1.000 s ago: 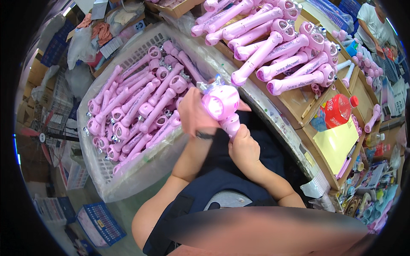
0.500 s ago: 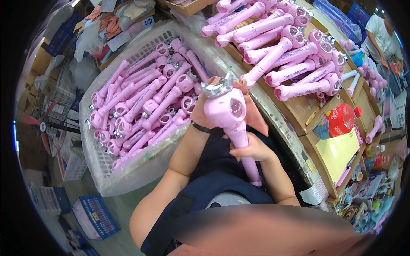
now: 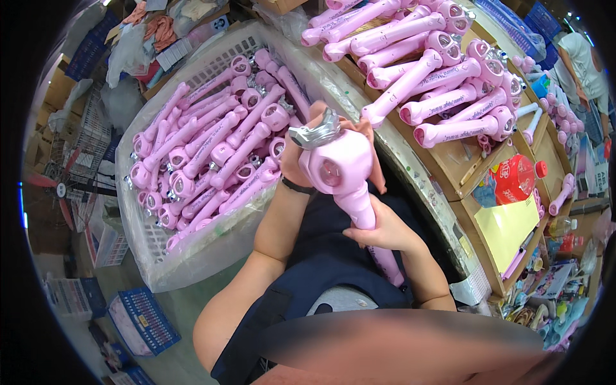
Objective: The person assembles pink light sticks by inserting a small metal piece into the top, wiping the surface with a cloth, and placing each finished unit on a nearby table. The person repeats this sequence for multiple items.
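Meanwhile, a basket [image 3: 212, 253] and piled wands [image 3: 441, 79] flank the right grip [image 3: 390, 226], clasping a pink wand [image 3: 346, 162] turned leftward since earlier, the left grip [image 3: 296, 162] too hidden to tell.

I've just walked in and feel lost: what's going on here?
Someone's right hand grips a pink wand by its handle. The left hand, with an orange cloth, is at the wand's silver-crowned head. Similar wands lie in a white crate to the left; more lie piled on the bench to the right.
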`<state>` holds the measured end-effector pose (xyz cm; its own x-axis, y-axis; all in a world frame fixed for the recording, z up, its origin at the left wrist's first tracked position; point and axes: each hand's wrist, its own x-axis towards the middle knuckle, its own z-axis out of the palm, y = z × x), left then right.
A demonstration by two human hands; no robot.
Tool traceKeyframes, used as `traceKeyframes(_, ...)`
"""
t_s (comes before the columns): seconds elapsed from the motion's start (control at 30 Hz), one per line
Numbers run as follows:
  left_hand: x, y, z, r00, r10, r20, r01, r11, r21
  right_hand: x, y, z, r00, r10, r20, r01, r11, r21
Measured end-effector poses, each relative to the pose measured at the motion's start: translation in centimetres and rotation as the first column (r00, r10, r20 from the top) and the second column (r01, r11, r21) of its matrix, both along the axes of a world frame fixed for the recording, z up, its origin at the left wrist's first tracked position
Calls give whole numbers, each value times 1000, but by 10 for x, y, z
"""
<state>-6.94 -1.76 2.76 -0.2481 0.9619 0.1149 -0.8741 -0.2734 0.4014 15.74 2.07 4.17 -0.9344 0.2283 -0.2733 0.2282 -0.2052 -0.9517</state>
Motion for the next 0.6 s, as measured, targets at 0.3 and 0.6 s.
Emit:
traceKeyframes(0.3, 56, 1, -20, 832, 283, -478, -359, 931, -73, -22, -11, -16, 932, -363, -9, 309, 779, 546)
traceKeyframes(0.6, 32, -4, 20, 610, 251, -752, -236, 963, 129, 2, 9, -28, 997, 7, -77, -43, 872, -487)
